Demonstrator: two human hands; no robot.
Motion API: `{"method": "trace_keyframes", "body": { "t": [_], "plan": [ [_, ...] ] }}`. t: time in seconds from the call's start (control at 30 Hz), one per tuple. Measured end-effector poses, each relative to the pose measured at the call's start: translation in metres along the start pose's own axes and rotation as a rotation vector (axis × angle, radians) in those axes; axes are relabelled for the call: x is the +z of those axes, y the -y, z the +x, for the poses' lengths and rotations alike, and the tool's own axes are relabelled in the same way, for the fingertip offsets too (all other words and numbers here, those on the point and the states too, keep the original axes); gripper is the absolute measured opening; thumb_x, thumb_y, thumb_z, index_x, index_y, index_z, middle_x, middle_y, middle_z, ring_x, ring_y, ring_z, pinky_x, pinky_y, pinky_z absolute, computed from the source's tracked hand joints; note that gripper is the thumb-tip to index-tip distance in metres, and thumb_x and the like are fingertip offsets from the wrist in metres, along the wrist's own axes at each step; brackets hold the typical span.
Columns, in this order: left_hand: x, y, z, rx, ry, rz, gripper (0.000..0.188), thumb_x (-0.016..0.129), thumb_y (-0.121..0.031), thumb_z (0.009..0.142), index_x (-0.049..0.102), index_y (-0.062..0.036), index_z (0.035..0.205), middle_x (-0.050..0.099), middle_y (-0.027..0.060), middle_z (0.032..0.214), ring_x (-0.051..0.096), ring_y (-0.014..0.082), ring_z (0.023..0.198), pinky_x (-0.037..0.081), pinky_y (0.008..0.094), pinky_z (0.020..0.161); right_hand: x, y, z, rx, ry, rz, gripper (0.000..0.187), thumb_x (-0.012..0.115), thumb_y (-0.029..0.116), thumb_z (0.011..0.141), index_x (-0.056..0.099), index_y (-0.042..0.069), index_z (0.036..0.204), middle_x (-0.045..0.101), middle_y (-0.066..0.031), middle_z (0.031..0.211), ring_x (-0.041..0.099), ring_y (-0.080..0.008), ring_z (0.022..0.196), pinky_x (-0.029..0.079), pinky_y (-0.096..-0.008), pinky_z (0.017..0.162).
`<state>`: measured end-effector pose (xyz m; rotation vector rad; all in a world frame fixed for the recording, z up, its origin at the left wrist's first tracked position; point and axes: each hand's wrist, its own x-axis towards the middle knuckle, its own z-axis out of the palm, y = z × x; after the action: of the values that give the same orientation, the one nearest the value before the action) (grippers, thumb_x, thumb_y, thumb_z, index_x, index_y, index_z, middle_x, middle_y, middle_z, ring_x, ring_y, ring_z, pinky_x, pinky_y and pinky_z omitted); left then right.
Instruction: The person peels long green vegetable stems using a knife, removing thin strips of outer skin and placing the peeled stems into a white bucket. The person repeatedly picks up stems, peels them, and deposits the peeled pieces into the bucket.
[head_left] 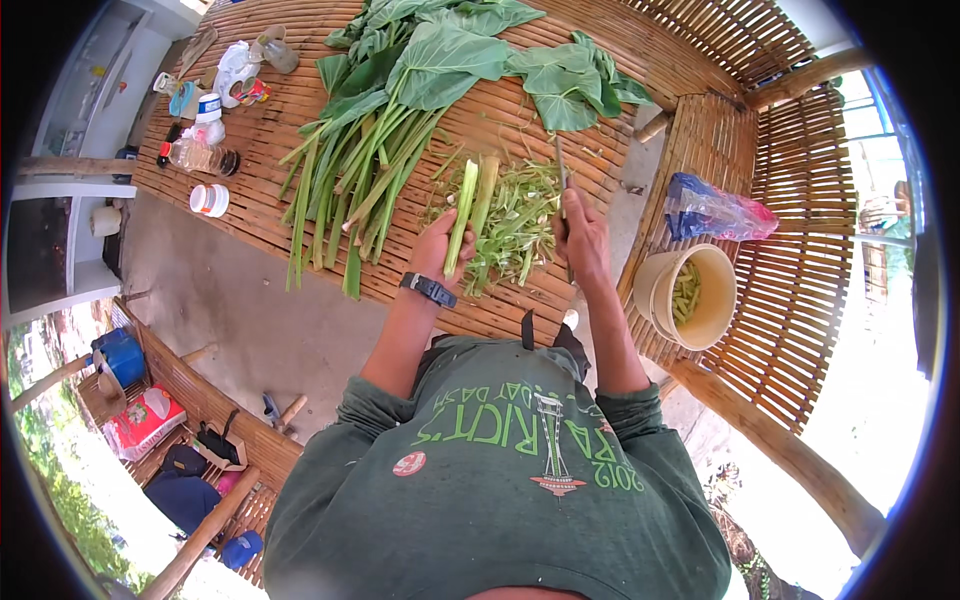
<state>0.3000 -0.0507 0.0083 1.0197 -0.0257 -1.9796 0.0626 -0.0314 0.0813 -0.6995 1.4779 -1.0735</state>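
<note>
My left hand (438, 248), with a dark watch on its wrist, is closed round a pale green peeled-looking stalk (463, 205) that points away from me. A second, browner stalk (486, 190) stands close beside it; whether my fingers also grip that one cannot be made out. In my right hand (585, 238) is a knife (560, 165), its thin blade pointing up and away, apart from the stalks. Green peelings (515, 225) lie heaped on the bamboo table between and beyond my hands. To their left rests a bundle of long leaf stalks (365, 180) with broad, taro-like leaves (440, 65).
At right, a cream bucket (655, 290) holding cut green pieces sits on a bamboo bench (700, 130), beside a blue and pink plastic bag (720, 210). Bottles (200, 157), a white-lidded jar (209, 200) and bags occupy the table's left end (165, 120). Another bench with bags stands lower left.
</note>
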Motion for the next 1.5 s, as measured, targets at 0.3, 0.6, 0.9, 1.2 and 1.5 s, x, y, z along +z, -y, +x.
{"method": "trace_keyframes", "body": {
  "t": [0.3,0.6,0.9,1.2,1.5],
  "plan": [
    [-0.032,0.007,0.011,-0.063,0.002,-0.117,0.027,0.047,-0.022,0.110,0.060,0.0012,0.102,0.060,0.0089,0.079,0.056,0.0176,0.065,0.044,0.0283,0.053,0.013,-0.037,0.001,-0.184,0.259,-0.933,0.079,0.039,0.057,0.110,0.018,0.007,0.168,0.070,-0.0336,0.086,0.070,-0.0511,0.081,0.052,-0.0593,0.073],
    [-0.016,0.003,0.012,-0.059,-0.128,-0.013,0.030,0.045,-0.024,0.109,0.062,-0.0014,0.100,0.064,0.0072,0.073,0.059,0.0188,0.056,0.048,0.0283,0.048,0.045,-0.041,-0.059,-0.391,0.541,-0.689,0.070,0.045,0.045,0.111,0.021,0.010,0.168,0.070,-0.0334,0.087,0.067,-0.0552,0.086,0.052,-0.0588,0.081],
    [-0.017,0.011,0.009,0.075,-0.011,-0.052,0.024,0.046,-0.020,0.109,0.060,-0.0021,0.101,0.064,0.0086,0.078,0.063,0.0176,0.064,0.052,0.0272,0.055,0.045,-0.039,-0.052,-0.366,0.502,-0.748,0.066,0.047,0.043,0.111,0.029,0.011,0.166,0.070,-0.0297,0.084,0.069,-0.0511,0.083,0.053,-0.0583,0.077],
    [0.021,0.014,-0.018,0.147,-0.214,0.018,0.019,0.049,-0.015,0.107,0.062,-0.0011,0.108,0.066,0.0079,0.085,0.063,0.0185,0.069,0.051,0.0301,0.058,0.048,-0.046,-0.027,-0.402,0.396,-0.783,0.060,0.046,0.043,0.111,0.038,0.014,0.163,0.069,-0.0292,0.081,0.069,-0.0498,0.079,0.053,-0.0577,0.074],
    [0.023,0.017,-0.045,0.094,-0.053,-0.020,0.024,0.047,-0.017,0.109,0.062,-0.0003,0.119,0.064,0.0056,0.087,0.056,0.0159,0.064,0.043,0.0303,0.052,0.048,-0.056,0.004,-0.395,0.333,-0.801,0.057,0.044,0.044,0.111,0.037,0.023,0.164,0.070,-0.0290,0.082,0.069,-0.0497,0.079,0.053,-0.0579,0.073]
  ]
}}
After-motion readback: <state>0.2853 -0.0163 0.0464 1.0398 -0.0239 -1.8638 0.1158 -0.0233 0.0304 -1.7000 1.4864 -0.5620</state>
